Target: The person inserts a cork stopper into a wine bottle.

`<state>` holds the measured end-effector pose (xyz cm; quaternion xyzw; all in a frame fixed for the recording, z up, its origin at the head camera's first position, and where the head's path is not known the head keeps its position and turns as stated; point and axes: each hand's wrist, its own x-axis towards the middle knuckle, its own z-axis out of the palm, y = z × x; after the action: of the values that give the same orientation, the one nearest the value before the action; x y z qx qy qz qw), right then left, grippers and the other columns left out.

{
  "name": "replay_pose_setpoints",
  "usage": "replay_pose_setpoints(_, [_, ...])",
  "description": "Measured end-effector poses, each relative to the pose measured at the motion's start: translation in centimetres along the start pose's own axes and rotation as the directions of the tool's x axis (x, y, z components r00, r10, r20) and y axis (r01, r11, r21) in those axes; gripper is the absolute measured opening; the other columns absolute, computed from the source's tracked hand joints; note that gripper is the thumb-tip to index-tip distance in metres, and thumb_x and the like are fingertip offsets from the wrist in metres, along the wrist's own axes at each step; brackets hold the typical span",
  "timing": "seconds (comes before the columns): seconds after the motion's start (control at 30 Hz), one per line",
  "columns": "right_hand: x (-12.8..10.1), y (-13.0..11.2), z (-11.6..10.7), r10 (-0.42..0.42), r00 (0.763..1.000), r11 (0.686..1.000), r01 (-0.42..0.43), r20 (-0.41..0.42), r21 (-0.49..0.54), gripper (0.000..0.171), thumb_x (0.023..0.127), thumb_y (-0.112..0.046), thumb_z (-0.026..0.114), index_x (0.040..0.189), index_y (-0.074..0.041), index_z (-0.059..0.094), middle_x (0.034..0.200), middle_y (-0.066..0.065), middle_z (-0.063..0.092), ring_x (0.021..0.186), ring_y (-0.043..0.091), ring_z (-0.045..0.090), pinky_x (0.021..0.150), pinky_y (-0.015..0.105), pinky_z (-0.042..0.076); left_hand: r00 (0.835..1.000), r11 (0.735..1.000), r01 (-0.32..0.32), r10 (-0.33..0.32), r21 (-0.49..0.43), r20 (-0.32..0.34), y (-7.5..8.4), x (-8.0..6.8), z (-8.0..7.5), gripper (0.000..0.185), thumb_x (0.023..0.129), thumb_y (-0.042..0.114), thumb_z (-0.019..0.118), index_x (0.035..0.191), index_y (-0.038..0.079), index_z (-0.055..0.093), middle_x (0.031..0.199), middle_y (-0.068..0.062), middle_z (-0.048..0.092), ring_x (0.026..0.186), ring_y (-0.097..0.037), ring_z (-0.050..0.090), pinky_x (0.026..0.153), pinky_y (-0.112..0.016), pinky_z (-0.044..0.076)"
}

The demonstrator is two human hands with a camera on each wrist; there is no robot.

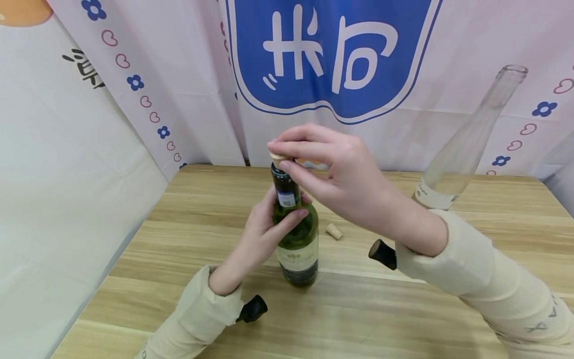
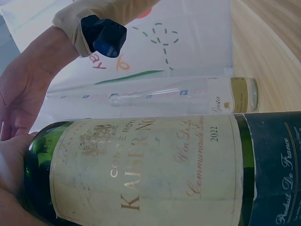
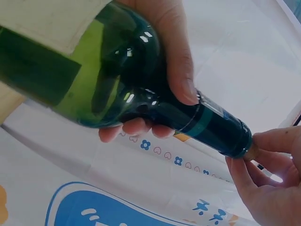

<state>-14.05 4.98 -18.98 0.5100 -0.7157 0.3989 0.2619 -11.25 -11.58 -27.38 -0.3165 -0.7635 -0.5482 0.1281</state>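
Where the wooden surface [image 1: 358, 309] meets a backdrop printed with flowers, hearts and a blue emblem [image 1: 332, 55], a green bottle [image 1: 298, 239] stands upright. Left hand [image 1: 264, 234] wraps its fingers [image 3: 181, 70] round the bottle's shoulder. Right hand [image 1: 345, 174] pinches the cork [image 1: 279, 159] in the bottle's mouth. A loose cork [image 1: 334, 231] lies just beside; a clear bottle [image 1: 466, 144] stands well apart.
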Motion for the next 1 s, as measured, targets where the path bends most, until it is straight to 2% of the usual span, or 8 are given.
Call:
replay_pose_setpoints(0.13, [0.6,-2.2,-0.4,0.003,1.0,0.998,-0.005,-0.023,-0.055,0.018,0.084,0.001,0.061,0.101,0.002,0.068,0.1,0.007,0.064,0.095,0.01,0.059,0.079,0.018,0.048,1.0,1.0,-0.005,0.005,-0.003,-0.002,0.0,0.0,0.0,0.036,0.088,0.0,0.057,0.121,0.003,0.044,0.103,-0.011,0.061,0.094,-0.016,0.057,0.081,-0.032,0.049])
replay_pose_setpoints(0.27, [-0.3,0.4,0.5,-0.026,0.999,0.999,0.025,-0.027,-0.044,0.024,0.086,-0.004,0.061,0.108,-0.007,0.067,0.107,0.003,0.063,0.098,0.012,0.059,0.08,0.021,0.049,1.0,1.0,-0.009,0.009,-0.012,-0.002,0.1,0.0,0.0,0.036,0.088,0.0,0.056,0.121,0.003,0.044,0.103,-0.011,0.06,0.095,-0.016,0.057,0.081,-0.032,0.049])
replay_pose_setpoints(0.4, [-2.1,7.4,2.7,-0.061,0.997,0.997,0.064,0.048,-0.053,0.036,0.089,-0.022,0.059,0.124,-0.025,0.057,0.124,-0.009,0.053,0.111,0.009,0.052,0.085,0.026,0.048,1.0,1.0,-0.016,0.016,-0.02,0.001,0.0,0.0,0.1,0.037,0.088,-0.001,0.056,0.122,0.003,0.044,0.104,-0.011,0.06,0.095,-0.017,0.057,0.082,-0.032,0.048])
replay_pose_setpoints(0.53, [-4.1,14.4,5.1,-0.038,0.994,0.996,0.046,0.104,-0.076,0.043,0.086,-0.028,0.062,0.128,-0.03,0.052,0.131,-0.01,0.048,0.118,0.011,0.048,0.09,0.029,0.046,1.0,1.0,-0.015,0.015,-0.022,-0.006,-0.1,0.0,0.2,0.037,0.087,-0.002,0.056,0.122,0.003,0.044,0.103,-0.012,0.06,0.094,-0.016,0.057,0.081,-0.032,0.049])
replay_pose_setpoints(0.67, [-4.2,13.9,4.8,-0.018,0.997,0.999,0.022,0.075,-0.047,0.041,0.086,-0.022,0.064,0.126,-0.024,0.056,0.128,-0.006,0.052,0.114,0.013,0.051,0.09,0.028,0.046,1.0,1.0,-0.007,0.007,-0.022,0.0,0.0,0.1,0.2,0.036,0.088,-0.001,0.056,0.122,0.002,0.044,0.102,-0.012,0.061,0.094,-0.016,0.057,0.081,-0.032,0.049])
replay_pose_setpoints(0.8, [-3.5,10.5,2.9,-0.001,0.994,1.0,0.004,0.111,-0.028,0.053,0.085,-0.027,0.064,0.134,-0.027,0.045,0.133,-0.01,0.046,0.116,0.009,0.049,0.091,0.025,0.045,1.0,0.999,0.018,-0.018,-0.028,0.004,0.0,0.1,0.2,0.036,0.088,-0.001,0.056,0.121,0.002,0.044,0.102,-0.011,0.061,0.094,-0.016,0.058,0.081,-0.032,0.049])
replay_pose_setpoints(0.93, [-1.9,1.9,-0.1,0.114,0.99,0.993,-0.115,0.08,0.002,0.055,0.084,-0.014,0.067,0.134,-0.012,0.045,0.126,-0.001,0.053,0.111,0.01,0.052,0.09,0.025,0.045,0.999,0.999,0.033,-0.033,-0.035,-0.002,0.0,0.0,0.2,0.033,0.088,0.0,0.056,0.119,0.002,0.045,0.103,-0.011,0.06,0.096,-0.017,0.057,0.082,-0.034,0.049])
replay_pose_setpoints(1.0, [-2.0,-0.2,-0.6,0.176,0.982,0.984,-0.177,0.063,0.014,0.052,0.083,-0.008,0.067,0.13,-0.004,0.047,0.123,0.004,0.055,0.11,0.012,0.052,0.091,0.025,0.045,0.999,0.999,0.04,-0.041,-0.025,-0.005,0.1,-0.1,0.1,0.032,0.088,0.0,0.056,0.118,0.003,0.046,0.103,-0.011,0.06,0.096,-0.017,0.057,0.083,-0.034,0.048])
